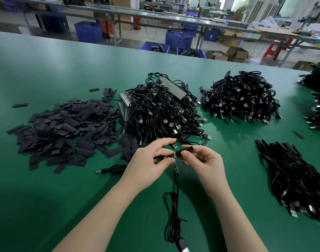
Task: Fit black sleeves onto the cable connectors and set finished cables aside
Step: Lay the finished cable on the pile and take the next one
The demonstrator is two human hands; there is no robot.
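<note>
- Head view, looking down on a green bench [46, 73], starting at nine o'clock: a loose heap of flat black sleeves [64, 131] spreads over the bench, with a few strays lying apart from it.
- Toward twelve o'clock from the hands, a tangled pile of black USB cables [161, 110] touches the sleeve heap's right edge.
- At centre, the left hand [148, 160] pinches a small circuit-board connector [171, 155] between thumb and fingertips.
- From that spot a black cable [176, 193] hangs toward six o'clock, a second small board showing at its top and a USB plug [183, 247] at the frame's lower edge.
- Just right of it, the right hand [204, 162] grips one black sleeve [185, 150], its open end meeting the connector.
- At one o'clock sits a second cable pile [242, 99], well apart from the hands.
- At three to four o'clock lies a stack of sleeved cables [291, 179]; more cable heaps [319, 106] run along the right edge.
</note>
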